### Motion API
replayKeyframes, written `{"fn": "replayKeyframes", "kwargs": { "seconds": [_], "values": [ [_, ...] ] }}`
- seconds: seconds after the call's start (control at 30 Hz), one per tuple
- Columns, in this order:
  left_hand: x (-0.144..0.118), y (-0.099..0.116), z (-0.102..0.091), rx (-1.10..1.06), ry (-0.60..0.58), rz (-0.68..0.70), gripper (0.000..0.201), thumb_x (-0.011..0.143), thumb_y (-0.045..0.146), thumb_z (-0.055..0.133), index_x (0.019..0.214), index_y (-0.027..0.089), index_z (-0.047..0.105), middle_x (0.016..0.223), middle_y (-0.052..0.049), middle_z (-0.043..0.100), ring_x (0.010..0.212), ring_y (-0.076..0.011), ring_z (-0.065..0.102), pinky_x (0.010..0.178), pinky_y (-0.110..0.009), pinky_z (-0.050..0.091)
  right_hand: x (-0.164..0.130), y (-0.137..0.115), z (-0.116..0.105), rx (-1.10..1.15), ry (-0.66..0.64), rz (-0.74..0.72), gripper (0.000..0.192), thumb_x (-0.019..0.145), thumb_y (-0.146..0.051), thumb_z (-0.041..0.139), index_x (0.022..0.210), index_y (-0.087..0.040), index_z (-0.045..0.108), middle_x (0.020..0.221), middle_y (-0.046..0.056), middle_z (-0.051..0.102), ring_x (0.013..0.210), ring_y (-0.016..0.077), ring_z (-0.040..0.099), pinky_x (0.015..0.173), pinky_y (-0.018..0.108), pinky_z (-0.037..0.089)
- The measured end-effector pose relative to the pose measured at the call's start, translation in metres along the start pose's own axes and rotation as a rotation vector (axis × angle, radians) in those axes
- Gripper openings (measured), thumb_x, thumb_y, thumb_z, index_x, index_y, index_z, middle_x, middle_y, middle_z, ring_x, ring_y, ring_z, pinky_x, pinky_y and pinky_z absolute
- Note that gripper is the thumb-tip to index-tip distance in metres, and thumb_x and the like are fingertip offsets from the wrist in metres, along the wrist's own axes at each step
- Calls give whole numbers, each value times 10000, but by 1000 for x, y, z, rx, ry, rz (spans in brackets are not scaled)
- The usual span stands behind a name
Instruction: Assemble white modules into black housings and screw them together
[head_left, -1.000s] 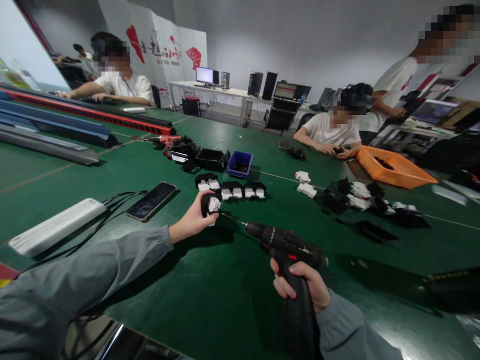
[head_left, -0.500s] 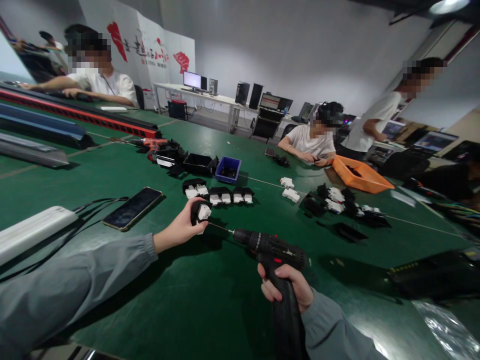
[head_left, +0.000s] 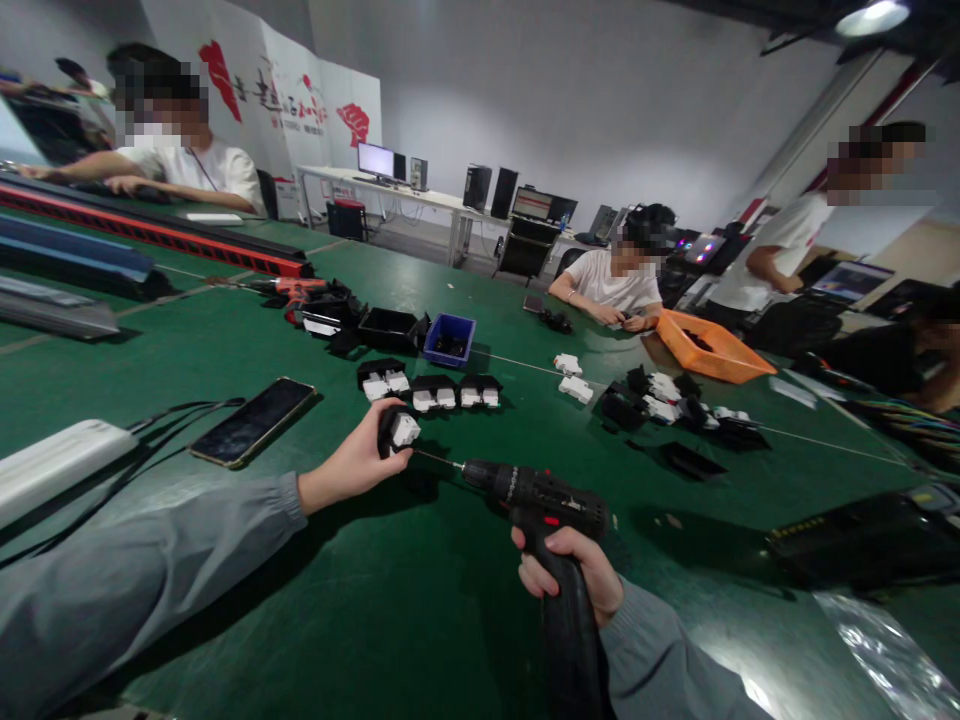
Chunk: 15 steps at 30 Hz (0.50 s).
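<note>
My left hand (head_left: pixel 358 452) is closed round a small black-and-white plastic part (head_left: pixel 405 430), held just above the green table. In my right hand (head_left: pixel 574 568) is a black cordless drill (head_left: pixel 536 490), gripped by its handle. Its long thin bit points left at the part; whether the tip touches it I cannot tell. Beyond my left hand, several similar black-and-white parts (head_left: pixel 433 393) sit in a row. Behind them stand a blue bin (head_left: pixel 449 340) with small dark pieces inside and a black bin (head_left: pixel 388 328).
A phone (head_left: pixel 255 422) and a white power strip (head_left: pixel 60 462) with a cable lie at left. Loose white and black parts (head_left: pixel 664 405) are at right, with an orange tray (head_left: pixel 712 347) behind. Long rails (head_left: pixel 150 228) extend at far left. Co-workers sit across the table.
The whole view has shifted slightly. My hands keep nearly the same pose on the part and the drill, while the part has turned a little. A standing person at right has moved rightward.
</note>
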<state>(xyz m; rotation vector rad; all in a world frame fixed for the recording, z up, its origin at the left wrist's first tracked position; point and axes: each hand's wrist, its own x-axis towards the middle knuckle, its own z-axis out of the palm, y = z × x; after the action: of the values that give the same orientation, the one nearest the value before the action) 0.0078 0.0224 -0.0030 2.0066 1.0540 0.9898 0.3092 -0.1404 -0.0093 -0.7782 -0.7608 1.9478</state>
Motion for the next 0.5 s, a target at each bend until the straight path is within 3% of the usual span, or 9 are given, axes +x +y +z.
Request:
{"fn": "replayKeyframes", "kwargs": {
  "seconds": [0.13,0.5],
  "values": [
    [0,1,0,-14,-1,13,628,769,268,654,1314,196,350,1105,-64,539,1015,-220,572,956,-404,482,1,4,1,1,4,-57,275,806,-325,486,866,-101,633,446,-36,426,413,104,320,537,293,280],
    [2,-1,1,-45,-18,-22,639,763,266,665,1321,196,361,1098,-68,560,996,-224,591,921,-402,499,-2,-3,4,19,-74,-17,350,775,-338,473,924,-67,636,439,-18,459,417,115,348,522,291,282]
  ]
}}
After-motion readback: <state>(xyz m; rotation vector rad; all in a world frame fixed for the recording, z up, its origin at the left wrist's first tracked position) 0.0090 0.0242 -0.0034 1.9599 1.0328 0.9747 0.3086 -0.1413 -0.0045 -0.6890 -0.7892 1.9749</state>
